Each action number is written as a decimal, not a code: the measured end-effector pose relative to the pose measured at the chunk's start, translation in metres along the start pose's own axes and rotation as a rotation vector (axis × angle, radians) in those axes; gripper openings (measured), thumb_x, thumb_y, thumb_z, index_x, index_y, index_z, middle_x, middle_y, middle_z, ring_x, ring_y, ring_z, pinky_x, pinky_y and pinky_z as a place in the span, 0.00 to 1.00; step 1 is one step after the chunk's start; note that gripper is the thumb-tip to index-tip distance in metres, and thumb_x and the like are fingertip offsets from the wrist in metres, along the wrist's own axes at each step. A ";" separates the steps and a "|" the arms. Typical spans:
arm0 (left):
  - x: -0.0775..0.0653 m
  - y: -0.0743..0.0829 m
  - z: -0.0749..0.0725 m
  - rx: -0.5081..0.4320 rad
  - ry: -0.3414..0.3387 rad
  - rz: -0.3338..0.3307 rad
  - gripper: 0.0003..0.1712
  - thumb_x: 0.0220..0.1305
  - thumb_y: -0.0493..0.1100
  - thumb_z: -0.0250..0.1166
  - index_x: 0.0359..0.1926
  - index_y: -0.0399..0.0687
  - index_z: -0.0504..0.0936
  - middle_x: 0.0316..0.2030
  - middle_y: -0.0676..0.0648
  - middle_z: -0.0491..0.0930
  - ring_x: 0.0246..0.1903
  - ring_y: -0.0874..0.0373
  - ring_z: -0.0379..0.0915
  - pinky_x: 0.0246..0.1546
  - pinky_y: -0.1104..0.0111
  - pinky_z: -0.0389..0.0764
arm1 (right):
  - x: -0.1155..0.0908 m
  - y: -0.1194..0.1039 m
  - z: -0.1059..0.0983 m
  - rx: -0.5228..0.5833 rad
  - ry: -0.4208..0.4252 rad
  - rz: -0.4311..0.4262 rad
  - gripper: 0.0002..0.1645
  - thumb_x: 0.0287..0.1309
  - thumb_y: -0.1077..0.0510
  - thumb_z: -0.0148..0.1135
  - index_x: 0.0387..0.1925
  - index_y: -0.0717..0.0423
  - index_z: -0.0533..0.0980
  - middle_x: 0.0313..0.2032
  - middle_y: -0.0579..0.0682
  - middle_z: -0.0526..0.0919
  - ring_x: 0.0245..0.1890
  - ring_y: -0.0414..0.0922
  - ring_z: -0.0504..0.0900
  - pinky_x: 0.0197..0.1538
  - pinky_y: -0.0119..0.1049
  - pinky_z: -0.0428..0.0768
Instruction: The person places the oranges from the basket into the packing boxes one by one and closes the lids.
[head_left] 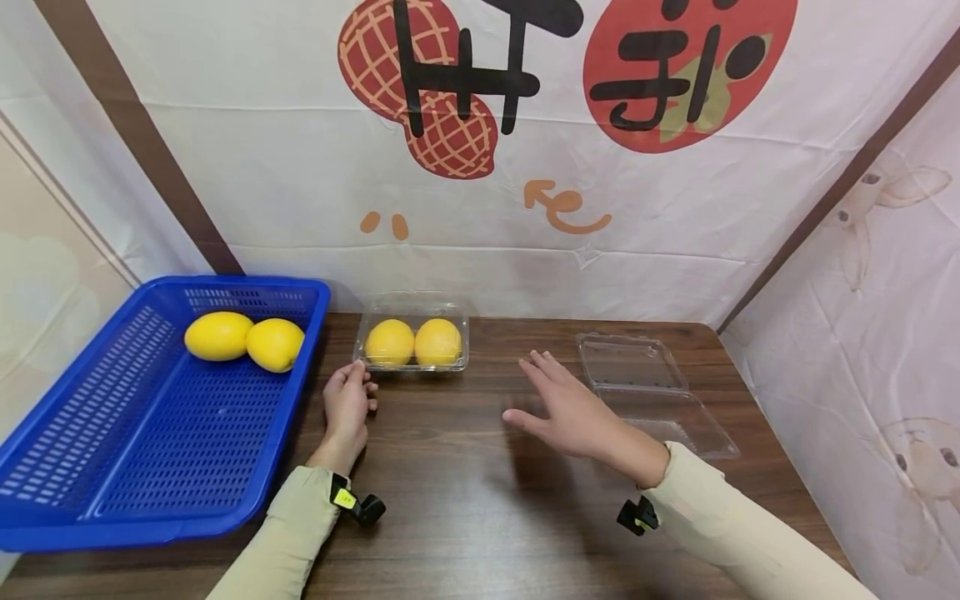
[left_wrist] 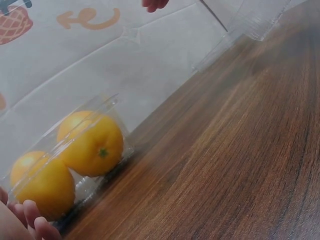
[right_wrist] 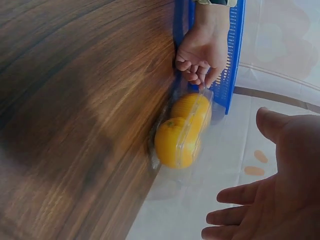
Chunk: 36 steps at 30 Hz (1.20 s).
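The clamshell [head_left: 412, 367] of oranges [head_left: 438, 340] lies lengthwise along the backdrop [head_left: 480, 275]; the left hand [head_left: 347, 404] pinches its corner, the right hand [head_left: 567, 408] spreads wide.

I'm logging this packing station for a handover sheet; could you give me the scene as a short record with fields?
Left hand: the left hand pinches the near left corner of the filled clear box
Right hand: the right hand is open, raised above the table, holding nothing
Filled box contents: two oranges, side by side
Basket: blue basket, at the left, with two lemons touching each other
Second box: empty clear box, lying open at the right
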<state>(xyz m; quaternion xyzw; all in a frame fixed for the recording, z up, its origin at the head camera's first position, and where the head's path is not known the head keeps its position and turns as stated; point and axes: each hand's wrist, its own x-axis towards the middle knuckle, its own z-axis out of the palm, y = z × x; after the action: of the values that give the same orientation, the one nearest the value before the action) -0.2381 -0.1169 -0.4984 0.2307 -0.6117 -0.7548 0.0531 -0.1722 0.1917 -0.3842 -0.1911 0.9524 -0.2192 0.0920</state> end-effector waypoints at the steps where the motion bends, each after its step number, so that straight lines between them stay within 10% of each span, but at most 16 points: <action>1: 0.000 0.000 0.000 0.004 -0.003 0.000 0.17 0.81 0.49 0.49 0.54 0.40 0.71 0.43 0.45 0.69 0.31 0.64 0.71 0.21 0.77 0.70 | -0.001 0.002 0.000 0.001 0.007 0.001 0.51 0.67 0.33 0.60 0.77 0.60 0.57 0.79 0.58 0.51 0.79 0.55 0.45 0.74 0.58 0.56; 36: 0.000 0.000 -0.002 0.019 -0.015 0.009 0.18 0.81 0.50 0.49 0.55 0.40 0.70 0.44 0.45 0.69 0.31 0.65 0.70 0.22 0.77 0.70 | -0.070 0.095 -0.025 -0.023 0.110 0.128 0.58 0.64 0.33 0.64 0.77 0.68 0.54 0.77 0.68 0.52 0.77 0.66 0.48 0.68 0.69 0.58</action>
<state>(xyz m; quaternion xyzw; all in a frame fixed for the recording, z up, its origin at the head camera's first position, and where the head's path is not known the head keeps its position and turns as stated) -0.2369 -0.1185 -0.4990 0.2227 -0.6204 -0.7504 0.0496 -0.1460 0.3081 -0.3981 -0.1185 0.9687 -0.2121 0.0513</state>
